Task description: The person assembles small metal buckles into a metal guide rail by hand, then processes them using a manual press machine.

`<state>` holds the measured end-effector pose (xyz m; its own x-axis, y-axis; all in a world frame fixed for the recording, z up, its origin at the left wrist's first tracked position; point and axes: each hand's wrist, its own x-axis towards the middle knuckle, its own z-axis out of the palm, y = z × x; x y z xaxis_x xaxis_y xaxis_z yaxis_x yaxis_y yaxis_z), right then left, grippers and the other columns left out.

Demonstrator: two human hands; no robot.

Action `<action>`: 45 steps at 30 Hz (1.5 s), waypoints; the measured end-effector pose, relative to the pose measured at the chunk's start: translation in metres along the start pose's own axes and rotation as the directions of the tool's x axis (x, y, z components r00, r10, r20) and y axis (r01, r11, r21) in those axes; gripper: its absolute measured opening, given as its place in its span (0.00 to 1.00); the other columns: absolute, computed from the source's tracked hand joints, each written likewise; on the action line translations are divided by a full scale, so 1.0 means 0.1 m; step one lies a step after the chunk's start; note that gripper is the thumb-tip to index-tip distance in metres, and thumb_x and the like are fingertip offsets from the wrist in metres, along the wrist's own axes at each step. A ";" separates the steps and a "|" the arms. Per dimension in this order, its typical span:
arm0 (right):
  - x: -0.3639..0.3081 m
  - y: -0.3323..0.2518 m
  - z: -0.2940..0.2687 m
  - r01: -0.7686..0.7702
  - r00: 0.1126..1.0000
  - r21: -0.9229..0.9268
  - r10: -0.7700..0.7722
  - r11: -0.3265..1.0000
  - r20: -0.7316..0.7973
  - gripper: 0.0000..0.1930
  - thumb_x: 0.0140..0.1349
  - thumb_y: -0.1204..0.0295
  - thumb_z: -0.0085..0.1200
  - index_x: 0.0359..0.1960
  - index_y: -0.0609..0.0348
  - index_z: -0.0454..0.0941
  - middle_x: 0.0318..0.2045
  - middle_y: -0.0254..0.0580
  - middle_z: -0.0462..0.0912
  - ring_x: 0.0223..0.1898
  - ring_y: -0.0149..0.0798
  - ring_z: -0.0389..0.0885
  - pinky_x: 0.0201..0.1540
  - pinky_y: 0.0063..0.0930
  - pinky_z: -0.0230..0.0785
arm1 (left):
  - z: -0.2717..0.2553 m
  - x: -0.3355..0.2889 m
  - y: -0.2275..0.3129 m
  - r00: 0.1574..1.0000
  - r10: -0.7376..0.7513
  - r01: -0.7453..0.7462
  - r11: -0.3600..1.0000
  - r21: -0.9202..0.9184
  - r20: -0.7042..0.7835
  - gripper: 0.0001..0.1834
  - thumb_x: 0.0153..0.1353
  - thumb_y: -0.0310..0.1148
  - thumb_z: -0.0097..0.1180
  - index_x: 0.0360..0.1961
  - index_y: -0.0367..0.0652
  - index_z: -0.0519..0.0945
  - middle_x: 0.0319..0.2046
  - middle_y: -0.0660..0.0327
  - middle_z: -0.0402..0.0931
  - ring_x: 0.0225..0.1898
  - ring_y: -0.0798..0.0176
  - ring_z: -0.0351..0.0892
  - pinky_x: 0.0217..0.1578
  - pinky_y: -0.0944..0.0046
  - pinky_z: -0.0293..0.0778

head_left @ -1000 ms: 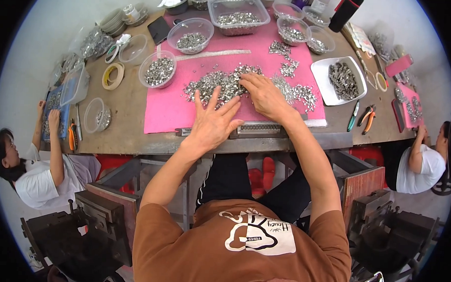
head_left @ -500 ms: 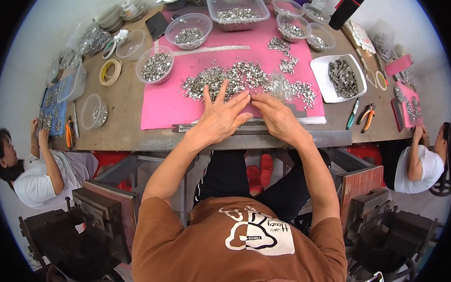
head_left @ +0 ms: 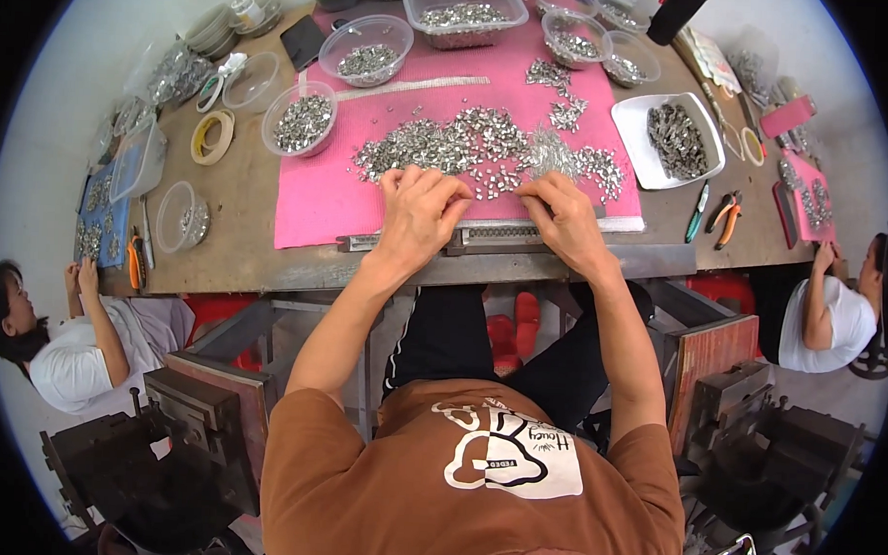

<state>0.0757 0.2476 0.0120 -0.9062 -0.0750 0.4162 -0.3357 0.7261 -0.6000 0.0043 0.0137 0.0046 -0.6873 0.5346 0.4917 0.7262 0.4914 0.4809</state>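
Observation:
My left hand is closed at the front edge of a pile of small shiny metal pieces, its fingers curled and thumb pressed near them. To the right, my right hand pinches thumb and fingers together beside thin silvery pins. Whatever the fingertips hold is too small or hidden to make out. Loose metal pieces lie scattered between the hands on a pink mat. Below them, along the table's front edge, runs a slotted metal rail, partly covered by my hands.
Clear plastic bowls of metal parts stand around the mat. A white dish of darker parts sits right, near green-handled pliers and orange-handled cutters. A tape roll lies left. Other people work at both sides.
Both hands have drawn apart and their fingers have curled in. The left hand's spread fingers have left the pile, uncovering loose pieces between the hands. The view has shifted slightly.

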 end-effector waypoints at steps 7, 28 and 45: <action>0.09 -0.03 0.20 0.079 0.997 -0.056 -0.080 0.995 -0.016 0.08 0.61 0.79 0.61 0.41 0.59 0.85 0.31 0.43 0.77 0.36 0.46 0.78 0.41 0.40 0.70 | 0.15 0.09 -0.01 0.995 0.095 -0.096 0.988 0.122 0.012 0.05 0.59 0.35 0.67 0.36 0.52 0.86 0.29 0.67 0.75 0.41 0.60 0.74 0.55 0.49 0.57; 0.05 -0.20 0.25 0.087 0.996 -0.080 -0.086 0.993 0.014 0.06 0.58 0.75 0.66 0.34 0.61 0.80 0.30 0.41 0.78 0.32 0.45 0.78 0.40 0.38 0.65 | -0.08 -0.25 0.13 0.994 -0.026 0.041 0.991 -0.130 0.110 0.07 0.56 0.33 0.68 0.35 0.45 0.84 0.34 0.64 0.80 0.42 0.60 0.76 0.59 0.53 0.59; -0.04 -0.19 0.39 0.032 0.988 -0.091 -0.045 0.995 -0.146 0.05 0.58 0.73 0.66 0.35 0.56 0.83 0.30 0.38 0.78 0.38 0.44 0.77 0.42 0.39 0.65 | -0.01 -0.30 0.17 0.999 0.011 -0.007 0.996 -0.088 0.049 0.05 0.62 0.31 0.65 0.37 0.45 0.82 0.35 0.65 0.79 0.42 0.60 0.77 0.61 0.48 0.56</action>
<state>0.0761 0.2074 -0.0044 -0.8429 -0.0075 0.5381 -0.3398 0.7828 -0.5214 0.0377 0.0051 -0.0010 -0.6779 0.5728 0.4609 0.7264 0.4254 0.5398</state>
